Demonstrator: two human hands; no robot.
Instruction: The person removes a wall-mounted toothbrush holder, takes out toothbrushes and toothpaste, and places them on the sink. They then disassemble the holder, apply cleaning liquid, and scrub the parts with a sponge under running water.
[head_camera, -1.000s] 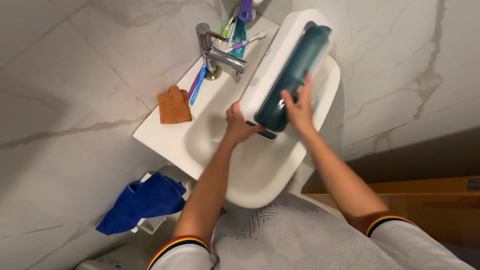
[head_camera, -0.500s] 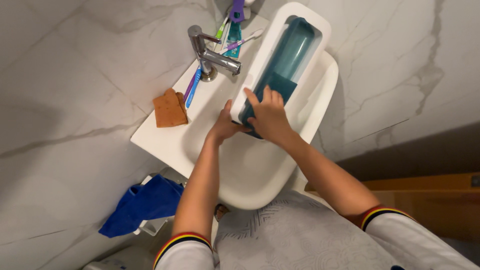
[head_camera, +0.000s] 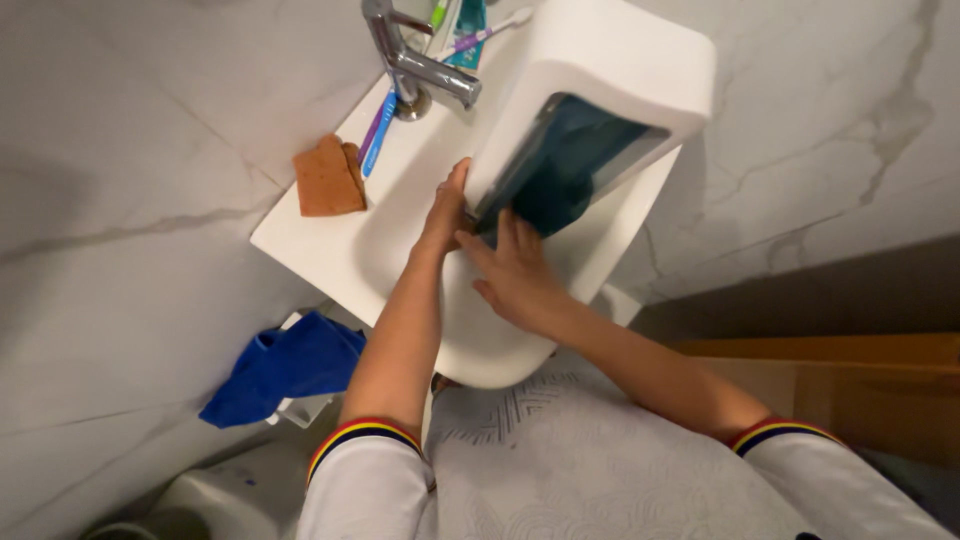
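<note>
Nearest the camera, a patterned grey mat (head_camera: 600, 470) covers the floor below the white sleeves with striped cuffs. To the left, a blue cloth (head_camera: 285, 365) hangs over a small white rack.

Above these, both bare arms reach up into the white sink (head_camera: 330, 240). The right hand (head_camera: 515, 275) lies just below the lower end of a long white container (head_camera: 600, 70) with a dark teal insert (head_camera: 565, 165), its fingers spread and pressed against the teal edge. The left hand (head_camera: 445, 205) is flat against the container's left lower corner, fingers together, bracing it rather than wrapped round it. The container stands tilted over the basin, its long axis running from the hands up and away to the right; both hands meet it at the near end, with the right one more underneath.

Farther on, an orange sponge (head_camera: 325, 180) rests on the sink's left ledge. Beyond it stand the chrome tap (head_camera: 415, 65) and several toothbrushes (head_camera: 380, 135), blue, purple and green. No label is legible.
</note>
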